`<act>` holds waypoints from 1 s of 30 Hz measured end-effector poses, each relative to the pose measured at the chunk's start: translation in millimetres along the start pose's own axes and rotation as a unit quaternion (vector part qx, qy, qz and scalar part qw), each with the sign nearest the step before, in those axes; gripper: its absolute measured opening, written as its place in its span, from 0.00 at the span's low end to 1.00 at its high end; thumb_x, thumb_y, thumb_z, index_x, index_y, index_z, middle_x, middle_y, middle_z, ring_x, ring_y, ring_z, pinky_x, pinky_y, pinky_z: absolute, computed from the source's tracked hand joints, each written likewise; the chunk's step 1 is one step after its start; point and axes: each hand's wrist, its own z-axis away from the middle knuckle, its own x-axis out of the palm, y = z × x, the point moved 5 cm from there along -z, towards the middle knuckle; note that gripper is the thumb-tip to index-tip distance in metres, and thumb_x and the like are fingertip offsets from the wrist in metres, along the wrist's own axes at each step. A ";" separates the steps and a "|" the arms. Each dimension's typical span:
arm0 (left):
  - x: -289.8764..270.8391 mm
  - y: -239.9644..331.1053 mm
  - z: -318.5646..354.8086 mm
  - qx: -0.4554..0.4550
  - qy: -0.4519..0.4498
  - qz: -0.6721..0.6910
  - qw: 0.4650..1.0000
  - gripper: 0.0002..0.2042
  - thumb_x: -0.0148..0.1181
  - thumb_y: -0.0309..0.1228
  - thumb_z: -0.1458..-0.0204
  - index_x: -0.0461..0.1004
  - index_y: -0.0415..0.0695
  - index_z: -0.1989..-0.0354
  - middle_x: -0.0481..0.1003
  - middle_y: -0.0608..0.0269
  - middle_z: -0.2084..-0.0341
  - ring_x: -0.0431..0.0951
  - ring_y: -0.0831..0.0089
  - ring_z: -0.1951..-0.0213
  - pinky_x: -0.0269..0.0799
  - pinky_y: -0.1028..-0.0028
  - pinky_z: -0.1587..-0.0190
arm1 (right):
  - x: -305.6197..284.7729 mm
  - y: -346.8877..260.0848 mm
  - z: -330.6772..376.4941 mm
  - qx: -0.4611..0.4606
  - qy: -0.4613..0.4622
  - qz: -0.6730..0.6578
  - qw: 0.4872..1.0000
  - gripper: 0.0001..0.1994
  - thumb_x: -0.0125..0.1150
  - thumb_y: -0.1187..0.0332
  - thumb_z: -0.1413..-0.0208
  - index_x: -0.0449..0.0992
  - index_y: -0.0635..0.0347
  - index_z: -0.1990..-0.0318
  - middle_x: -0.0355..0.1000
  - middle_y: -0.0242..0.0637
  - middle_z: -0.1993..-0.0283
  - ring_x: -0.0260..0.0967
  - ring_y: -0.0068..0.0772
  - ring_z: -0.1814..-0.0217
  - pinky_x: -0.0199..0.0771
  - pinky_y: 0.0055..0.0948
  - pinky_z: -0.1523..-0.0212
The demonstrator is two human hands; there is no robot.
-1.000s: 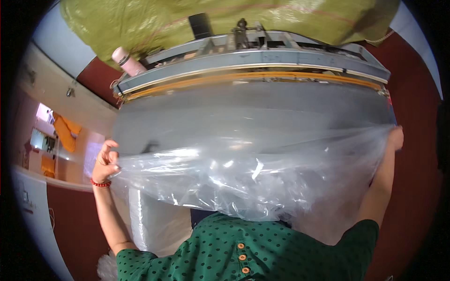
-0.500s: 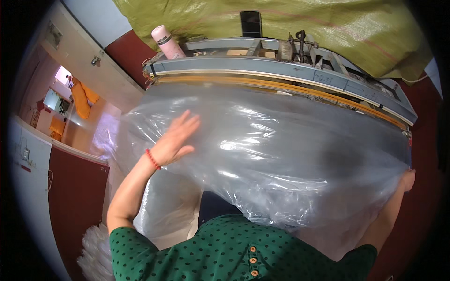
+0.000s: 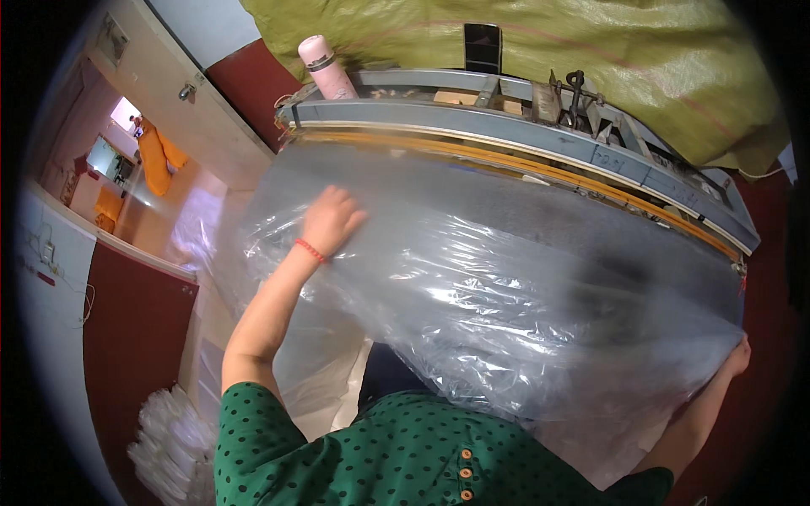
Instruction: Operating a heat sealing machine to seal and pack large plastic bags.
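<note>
A large clear plastic sheet (image 3: 460,291) is spread over a grey work surface (image 3: 591,202) and hangs down its near side, wrinkled and shiny. My left hand (image 3: 335,219), a red beaded bracelet at its wrist, lies palm down on the left part of the sheet. It is slightly blurred; its thumb stands apart from the fingers and nothing shows in its grip. At the far right, my right hand (image 3: 739,357) is closed on the sheet's right corner. The plastic is stretched toward that hand.
Behind the work surface runs a grey metal frame (image 3: 405,111) with an orange strip (image 3: 472,154). A pink bottle (image 3: 327,69) and a black phone (image 3: 482,48) are at the back, before a yellow-green woven sheet (image 3: 641,67). Bundled clear plastic (image 3: 173,443) lies at lower left, near an open doorway.
My left hand has slid slightly forward on the sheet, its fingers less spread. The sheet's left part lies flatter and nearer. My right hand still grips the corner, slightly closer to me.
</note>
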 end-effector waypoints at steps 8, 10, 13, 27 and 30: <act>5.0 -4.9 -4.4 -0.108 0.195 0.216 0.951 0.09 0.60 0.28 0.61 0.67 0.38 0.80 0.67 0.58 0.79 0.66 0.60 0.71 0.63 0.70 0.70 | -55.0 65.0 -21.3 0.024 0.022 -0.434 0.900 0.17 0.56 0.62 0.51 0.72 0.66 0.58 0.70 0.38 0.58 0.66 0.27 0.57 0.64 0.25 0.53; 9.0 -6.3 -5.9 -0.081 0.171 0.210 0.959 0.08 0.60 0.28 0.61 0.67 0.38 0.79 0.67 0.57 0.79 0.67 0.60 0.71 0.64 0.70 0.69 | -68.1 72.0 -26.2 0.018 0.017 -0.426 0.905 0.17 0.55 0.62 0.50 0.72 0.66 0.58 0.70 0.38 0.59 0.66 0.28 0.57 0.64 0.25 0.53; 16.0 -4.4 -12.9 -0.036 0.125 0.161 0.978 0.07 0.59 0.28 0.60 0.68 0.39 0.77 0.68 0.56 0.78 0.68 0.59 0.70 0.64 0.70 0.67 | -72.5 75.7 -34.2 0.080 -0.093 -0.394 0.911 0.17 0.51 0.61 0.48 0.71 0.67 0.58 0.70 0.39 0.59 0.66 0.29 0.58 0.63 0.26 0.54; 106.3 -217.8 -66.5 -0.335 0.311 0.395 0.797 0.07 0.51 0.31 0.50 0.64 0.46 0.78 0.60 0.76 0.84 0.57 0.86 0.80 0.54 0.84 0.78 | 114.9 -164.1 29.6 -0.164 0.036 -0.322 0.932 0.07 0.54 0.67 0.50 0.69 0.62 0.72 0.67 0.34 0.75 0.62 0.24 0.72 0.63 0.24 0.67; 109.8 -235.4 -77.0 -0.308 0.313 0.431 0.788 0.07 0.52 0.30 0.51 0.64 0.46 0.79 0.61 0.76 0.84 0.58 0.87 0.80 0.53 0.85 0.77 | 123.0 -186.4 39.5 -0.105 0.009 -0.311 0.944 0.08 0.56 0.67 0.52 0.69 0.63 0.73 0.67 0.35 0.76 0.63 0.25 0.74 0.64 0.24 0.68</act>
